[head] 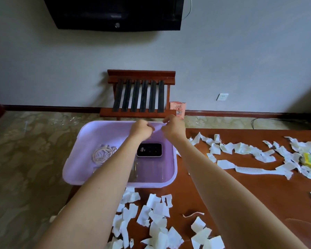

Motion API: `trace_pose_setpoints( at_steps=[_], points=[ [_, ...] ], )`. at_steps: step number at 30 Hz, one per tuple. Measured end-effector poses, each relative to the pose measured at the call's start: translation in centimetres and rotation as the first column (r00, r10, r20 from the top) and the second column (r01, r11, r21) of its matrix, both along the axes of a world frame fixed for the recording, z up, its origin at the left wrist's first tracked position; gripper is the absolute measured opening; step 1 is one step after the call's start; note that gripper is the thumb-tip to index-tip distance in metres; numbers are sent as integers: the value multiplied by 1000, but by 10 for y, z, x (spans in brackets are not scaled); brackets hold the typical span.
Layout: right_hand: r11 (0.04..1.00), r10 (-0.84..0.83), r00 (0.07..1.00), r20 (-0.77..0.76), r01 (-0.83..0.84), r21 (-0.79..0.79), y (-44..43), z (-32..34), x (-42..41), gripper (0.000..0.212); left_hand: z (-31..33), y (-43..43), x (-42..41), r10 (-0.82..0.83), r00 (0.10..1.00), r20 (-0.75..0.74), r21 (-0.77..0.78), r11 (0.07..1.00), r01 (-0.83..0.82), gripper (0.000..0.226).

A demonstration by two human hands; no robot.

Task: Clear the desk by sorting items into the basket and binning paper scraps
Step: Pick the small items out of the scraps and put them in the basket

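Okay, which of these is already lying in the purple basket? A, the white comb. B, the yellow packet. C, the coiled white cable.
C: the coiled white cable lies on the bottom of the purple basket, left of the black device, while the white comb is out on the desk among paper scraps.

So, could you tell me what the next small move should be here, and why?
Probably let go of the thin piece so it drops into the basket. Both the left hand and right hand pinch it right above the basket, which already holds a cable and a black device. What the piece is, I cannot tell.
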State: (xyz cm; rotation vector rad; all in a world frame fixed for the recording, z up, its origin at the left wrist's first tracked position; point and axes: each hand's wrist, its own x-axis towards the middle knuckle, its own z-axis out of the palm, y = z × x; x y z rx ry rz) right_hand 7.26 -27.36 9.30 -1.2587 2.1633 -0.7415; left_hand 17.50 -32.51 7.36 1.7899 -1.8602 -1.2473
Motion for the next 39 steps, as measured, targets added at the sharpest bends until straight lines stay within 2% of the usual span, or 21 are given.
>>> trace_pose_setpoints(
  at_steps=[2,7,10,14,19,27,29,32,35,37,39],
  points=[
    [999,-29,999,23,30,-35,9,10,-15,32,11,6,-13,-41,997,-58,22,999,43,32],
    [989,-119,993,23,120,-88,41,22,-59,32,31,33,-64,-154,975,-158,21,987,159,26],
    [980,-188,982,21,189,-58,61,13,-91,29,28,50,-100,-239,959,-150,20,969,245,25],
    [963,-270,962,-35,270,1,90,3,-132,29,17,73,-144,-358,924,-136,98,923,373,26],
    [943,-300,945,-129,314,110,121,-18,-183,36,-11,100,-190,-387,918,-81,204,896,395,26],
    [874,-94,939,-331,237,424,163,-57,-245,42,-54,124,-234,-439,898,15,289,862,416,32],
    [864,-7,933,-359,187,468,169,-68,-255,44,-61,127,-241,-442,896,39,301,861,411,31],
    [837,112,921,-373,115,535,172,-81,-268,44,-69,130,-250,-458,887,54,310,852,421,15],
    [819,180,908,-377,74,569,169,-90,-272,43,-76,133,-255,-497,864,83,307,837,453,31],
    [821,219,892,-396,51,568,166,-93,-273,45,-80,132,-256,-507,856,101,306,834,458,20],
    [822,267,871,-412,17,569,162,-93,-274,44,-82,132,-257,-535,838,109,285,824,489,27]
  ],
)
